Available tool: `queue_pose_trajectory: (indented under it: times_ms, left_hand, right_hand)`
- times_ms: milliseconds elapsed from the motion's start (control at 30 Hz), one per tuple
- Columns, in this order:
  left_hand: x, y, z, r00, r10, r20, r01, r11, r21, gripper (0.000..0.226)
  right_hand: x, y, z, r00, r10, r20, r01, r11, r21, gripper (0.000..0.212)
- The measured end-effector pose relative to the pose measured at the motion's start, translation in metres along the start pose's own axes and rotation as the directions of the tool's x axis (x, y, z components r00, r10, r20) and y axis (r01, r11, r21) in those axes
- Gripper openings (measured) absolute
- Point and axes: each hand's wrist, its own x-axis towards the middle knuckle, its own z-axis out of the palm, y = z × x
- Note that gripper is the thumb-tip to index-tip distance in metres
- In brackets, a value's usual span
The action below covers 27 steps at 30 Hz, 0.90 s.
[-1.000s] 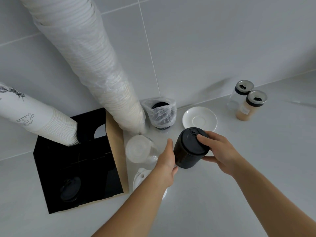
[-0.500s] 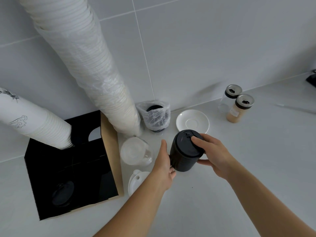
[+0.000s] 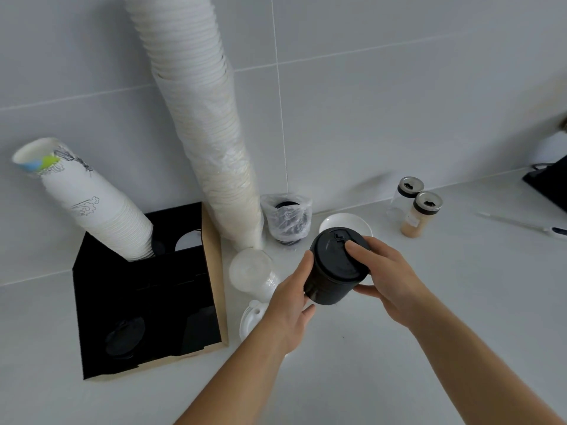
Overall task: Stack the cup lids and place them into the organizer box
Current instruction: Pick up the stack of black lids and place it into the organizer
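Observation:
A stack of black cup lids (image 3: 333, 271) is held between both hands just above the white counter. My left hand (image 3: 291, 305) grips its left side and bottom. My right hand (image 3: 389, 277) wraps the top and right side, fingertips on the top lid. The black organizer box (image 3: 147, 302) with a cardboard side stands to the left, and one black lid (image 3: 124, 335) lies in its front compartment. A white lid (image 3: 250, 319) lies on the counter, partly under my left wrist. A clear lid stack (image 3: 253, 269) sits beside the box.
Two tall sleeves of paper cups (image 3: 208, 127) (image 3: 92, 204) lean against the tiled wall over the box. A bagged stack of black lids (image 3: 287, 219), a white saucer (image 3: 343, 223) and two shaker jars (image 3: 420, 217) stand behind my hands. A dark object (image 3: 549, 182) is at the right edge.
The hands keep the same hold on the black lid stack. The view has shifted so the scene sits further right and the cup sleeves show more fully.

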Motion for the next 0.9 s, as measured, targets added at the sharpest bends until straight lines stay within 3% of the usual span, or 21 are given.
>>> queue_pose_trajectory:
  times_ms: [300, 700, 900]
  left_hand:
    - [-0.051, 0.006, -0.036, 0.995, 0.103, -0.008, -0.103, 0.993, -0.058, 0.033]
    - [-0.103, 0.007, -0.119, 0.980, 0.166, -0.107, -0.182, 0.970, -0.162, 0.031]
    - [-0.129, 0.009, -0.170, 0.966, 0.169, -0.195, -0.221, 0.933, -0.285, 0.065]
  right_hand:
    - [-0.038, -0.016, 0.035, 0.991, -0.041, 0.128, 0.041, 0.999, 0.000, 0.023]
    - [-0.063, -0.020, 0.130, 0.963, -0.049, 0.265, 0.075, 0.993, -0.089, 0.026]
    - [-0.070, -0.015, 0.192, 0.945, -0.038, 0.326, 0.078, 0.991, -0.111, 0.024]
